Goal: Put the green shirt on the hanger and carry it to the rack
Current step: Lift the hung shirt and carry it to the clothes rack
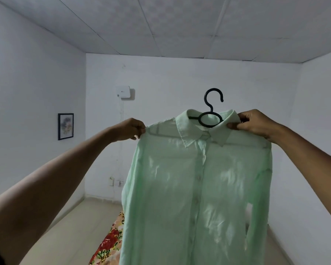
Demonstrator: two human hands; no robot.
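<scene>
Two bare arms reach out from the bottom corners, closest to the camera. At their ends, the left hand (129,130) pinches the shoulder edge of the green shirt (197,188), so its grip is closed on the cloth. The right hand (254,124) pinches the collar tip and the other shoulder, so that grip is closed on the shirt too.

The shirt is held up in the air between both hands, facing the camera, with its buttons done up down the middle. It hangs long and goes out of the bottom of the picture. The black hanger (211,111) is inside the shirt. Its hook and a round loop stick up out of the collar, and its arms show as dark lines through the thin cloth.

Behind and below the shirt lies a flowery cloth (108,243). On the white wall hang a small framed picture (65,126) and a white box (123,92).
</scene>
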